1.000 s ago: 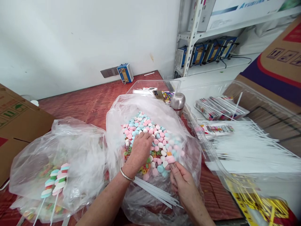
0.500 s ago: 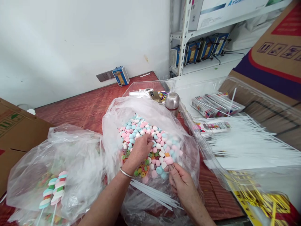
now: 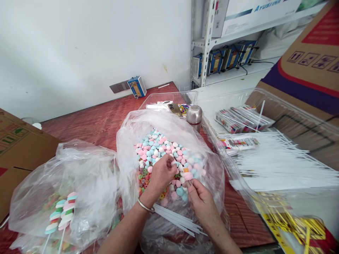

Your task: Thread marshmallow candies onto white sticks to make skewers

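Left forearm (image 3: 127, 229): bare down its visible length to the lower edge of view. Left wrist (image 3: 148, 198): fitted with one bangle (image 3: 145, 207), slim and rounded in section, silver-toned, with a bright sheen; surface detail too small to determine. Left grip (image 3: 162, 173): bare, ungloved, fingers partly hidden. Right forearm (image 3: 222, 233): bare to the lower edge. Right grip (image 3: 201, 198): bare, ungloved, thumbnail exposed.

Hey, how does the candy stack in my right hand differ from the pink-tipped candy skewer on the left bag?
The candy stack is short; the candy skewer is longer. The stack shows pink and orange; the skewer's bands include green, red and white. Your right hand pinches the stack; the skewer lies on the left bag. Both include pink.
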{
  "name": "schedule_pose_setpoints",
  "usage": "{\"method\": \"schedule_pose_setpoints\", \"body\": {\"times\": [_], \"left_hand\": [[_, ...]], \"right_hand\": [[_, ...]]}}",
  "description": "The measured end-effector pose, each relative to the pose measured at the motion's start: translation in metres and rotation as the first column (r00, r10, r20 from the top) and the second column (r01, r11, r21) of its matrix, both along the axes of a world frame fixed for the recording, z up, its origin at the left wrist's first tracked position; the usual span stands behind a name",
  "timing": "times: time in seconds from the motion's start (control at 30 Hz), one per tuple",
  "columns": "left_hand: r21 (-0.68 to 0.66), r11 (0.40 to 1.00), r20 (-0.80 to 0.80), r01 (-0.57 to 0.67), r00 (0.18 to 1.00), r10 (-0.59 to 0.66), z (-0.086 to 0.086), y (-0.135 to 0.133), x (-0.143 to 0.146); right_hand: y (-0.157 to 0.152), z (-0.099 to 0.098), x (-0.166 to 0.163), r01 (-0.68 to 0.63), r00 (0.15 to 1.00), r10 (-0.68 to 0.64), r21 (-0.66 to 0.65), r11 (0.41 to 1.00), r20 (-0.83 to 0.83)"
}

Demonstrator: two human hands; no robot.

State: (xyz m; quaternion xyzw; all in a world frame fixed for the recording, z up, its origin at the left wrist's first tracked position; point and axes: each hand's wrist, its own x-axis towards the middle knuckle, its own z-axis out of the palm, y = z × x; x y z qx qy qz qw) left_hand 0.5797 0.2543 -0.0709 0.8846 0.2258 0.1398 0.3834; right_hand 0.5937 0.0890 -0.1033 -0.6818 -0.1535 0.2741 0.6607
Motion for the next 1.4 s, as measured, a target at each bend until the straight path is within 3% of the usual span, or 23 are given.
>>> {"method": "schedule_pose_setpoints", "body": {"times": [0.07,0.17,0.3,0.37,0.43,0.53,0.63,0.77,0.93,1.13,1.4], "left_hand": [[-0.328,0.945,0.046,-0.004,0.999,0.021,0.006,-0.001,-0.005],[-0.657,0.752,0.049,0.054,0.998,-0.029,0.015,-0.004,-0.015],[-0.833,0.543,0.103,0.102,0.994,-0.029,0.020,-0.011,-0.027],[-0.859,0.494,0.144,0.134,0.989,-0.017,0.019,-0.014,-0.031],[-0.856,0.500,0.163,0.134,0.987,0.013,0.018,-0.015,-0.032],[-0.820,0.570,0.144,0.049,0.982,0.122,0.014,-0.010,-0.030],[-0.760,0.649,0.156,-0.024,0.964,0.217,0.010,-0.002,-0.030],[-0.712,0.702,0.186,-0.026,0.957,0.224,0.005,0.004,-0.032],[-0.690,0.724,0.197,-0.001,0.962,0.190,0.005,0.000,-0.034],[-0.647,0.762,0.215,0.012,0.962,0.168,0.011,-0.006,-0.033],[-0.555,0.832,0.220,-0.020,0.961,0.170,0.003,-0.015,-0.038]], "right_hand": [[0.004,0.006,0.002,0.053,0.991,-0.045,-0.064,0.997,0.124],[0.011,0.017,0.004,0.110,0.972,-0.082,-0.114,0.987,0.221],[0.019,0.025,0.008,0.104,0.968,-0.073,-0.118,0.988,0.242],[0.020,0.026,0.009,0.084,0.967,-0.052,-0.120,0.989,0.249],[0.018,0.027,0.008,0.067,0.967,-0.033,-0.127,0.990,0.251],[0.006,0.032,0.000,0.030,0.973,0.003,-0.142,0.989,0.229],[-0.009,0.036,-0.011,-0.110,0.984,0.129,-0.146,0.983,0.124],[-0.020,0.035,-0.020,-0.236,0.972,0.233,-0.096,0.967,-0.040],[-0.017,0.033,-0.021,-0.233,0.947,0.219,-0.036,0.972,-0.237],[-0.010,0.042,-0.027,-0.147,0.844,0.175,0.095,0.985,-0.507],[-0.001,0.041,-0.033,-0.090,0.851,0.137,0.116,0.989,-0.507]]}}
